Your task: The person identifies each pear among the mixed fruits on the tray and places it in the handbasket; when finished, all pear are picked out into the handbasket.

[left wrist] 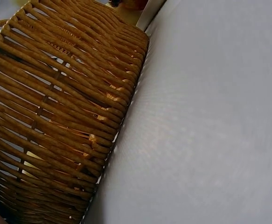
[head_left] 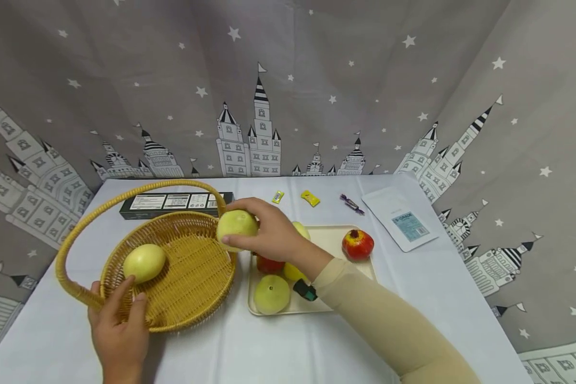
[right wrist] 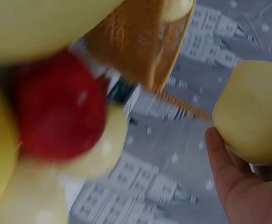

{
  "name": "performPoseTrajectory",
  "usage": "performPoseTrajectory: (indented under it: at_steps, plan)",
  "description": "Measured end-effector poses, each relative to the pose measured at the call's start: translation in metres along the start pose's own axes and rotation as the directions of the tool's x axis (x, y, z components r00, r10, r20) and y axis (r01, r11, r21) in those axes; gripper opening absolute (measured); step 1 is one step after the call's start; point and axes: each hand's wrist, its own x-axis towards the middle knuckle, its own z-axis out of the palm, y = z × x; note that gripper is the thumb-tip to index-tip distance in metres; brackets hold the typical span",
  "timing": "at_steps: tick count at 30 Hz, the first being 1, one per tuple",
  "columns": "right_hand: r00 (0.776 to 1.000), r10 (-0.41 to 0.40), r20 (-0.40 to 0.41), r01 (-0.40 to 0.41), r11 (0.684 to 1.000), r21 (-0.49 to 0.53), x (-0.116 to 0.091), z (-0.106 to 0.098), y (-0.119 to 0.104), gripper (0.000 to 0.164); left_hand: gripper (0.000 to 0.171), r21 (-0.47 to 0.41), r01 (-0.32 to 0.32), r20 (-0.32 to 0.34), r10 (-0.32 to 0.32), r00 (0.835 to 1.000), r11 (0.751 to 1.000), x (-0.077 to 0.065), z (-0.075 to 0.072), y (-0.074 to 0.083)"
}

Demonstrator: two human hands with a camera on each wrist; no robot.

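I'm reading the clock from the person's side, 12 pointing away. Right hand [head_left: 270,228] is off the tabletop [head_left: 230,352], fingers and thumb pinching 1 round pale yellow-green fruit [head_left: 233,226] at the 2 o'clock rim of a round golden-brown woven wicker basket [head_left: 192,277]. Left hand [head_left: 120,333] grips the 8 o'clock rim, thumb and 1 finger inside; can't tell whether that fingertip touches the smooth oval pale-yellow fruit [head_left: 145,261] lying in the basket near 10 o'clock. Rectangular cream tray [head_left: 328,240] at 3 o'clock from the basket: round pale-green fruit [head_left: 272,296] at its 8, red-and-yellow pomegranate-like fruit [head_left: 358,246] at its 2, other fruit partly hidden by the right arm. Long black box [head_left: 144,214] behind the basket at 12. Flat white pouch [head_left: 386,208] past the tray at 2.
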Motion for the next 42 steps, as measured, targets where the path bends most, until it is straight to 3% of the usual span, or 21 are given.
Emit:
performPoseTrajectory:
  at_steps: [9,18,30,42]
  plan:
    - [0.988,-0.03,0.15,0.035,0.999,-0.027,0.031,0.058,-0.018,0.057,0.036,0.01,-0.036,-0.003,0.036,0.999,0.999,-0.001,0.001,-0.002]
    - [0.98,0.068,0.188,-0.048,0.993,-0.11,0.072,0.094,-0.04,0.056,0.036,-0.012,-0.062,-0.006,0.062,0.998,0.998,0.002,-0.001,-0.003]
    - [0.964,0.242,0.111,-0.235,0.969,-0.07,0.099,0.139,-0.022,0.053,0.036,0.013,-0.048,-0.008,0.048,0.999,0.999,0.001,-0.003,-0.002]
    - [0.939,0.313,0.14,-0.3,0.948,-0.103,0.106,0.146,0.003,0.058,0.036,0.025,-0.04,-0.007,0.04,0.999,0.999,-0.002,-0.003,-0.001]
